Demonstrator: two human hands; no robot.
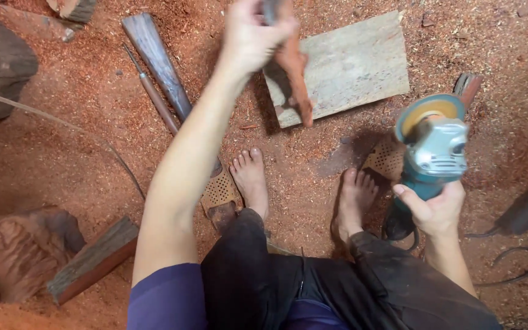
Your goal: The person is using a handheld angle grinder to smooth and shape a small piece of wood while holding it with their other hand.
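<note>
Clearly the risk sits with the angle grinder (433, 146): its disc faces up near 2 bare feet (252, 183) on the sawdust floor (62, 153), and a 1-handed hold could let it twist or drop. Right hand (435, 211) wraps the grinder body, fingers closed, arm bent low. Left hand (253, 33) is raised at arm's length, clenched on a reddish carved wood piece (294, 76) above the flat board (349, 61).

Purple sleeves, dark, perhaps dusty trousers

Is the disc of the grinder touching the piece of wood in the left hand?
Apart. The head view shows bare sawdust floor between the grinder disc and the piece of wood held up in the left hand.
</note>
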